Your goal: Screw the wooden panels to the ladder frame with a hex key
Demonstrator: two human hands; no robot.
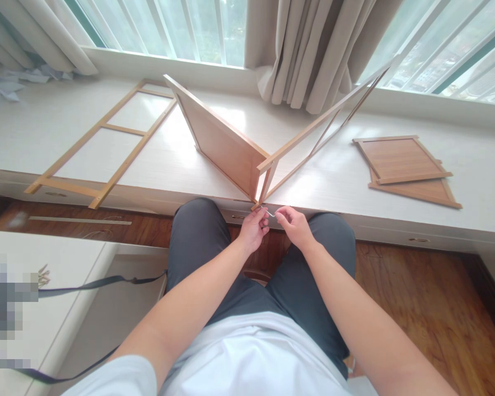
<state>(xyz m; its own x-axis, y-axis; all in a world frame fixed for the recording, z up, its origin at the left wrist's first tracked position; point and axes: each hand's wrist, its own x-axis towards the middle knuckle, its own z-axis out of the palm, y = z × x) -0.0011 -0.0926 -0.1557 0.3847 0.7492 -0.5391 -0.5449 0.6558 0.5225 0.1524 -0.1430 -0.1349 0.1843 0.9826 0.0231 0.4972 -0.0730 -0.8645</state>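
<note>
My right hand [296, 224] pinches one end of a thin, bent metal rod, which looks like a hex key [271, 214]. The rod's other end reaches the fingertips of my left hand [253, 229]. Those left fingers are curled closed right at the bottom front corner of a wooden panel [226, 143], and what lies inside them is hidden. The panel stands on its long edge, angled away to the left. Meeting it near the same corner is an open wooden frame [313, 132], also on edge, running back to the right.
A white window ledge [214, 187] with drawers bears the wooden parts. On its left lies a ladder-like wooden frame [103, 125]; on its right, two overlapping wooden panels [408, 159]. Curtains [301, 49] hang behind. A thin strip [80, 220] lies at lower left, near a black strap [103, 283].
</note>
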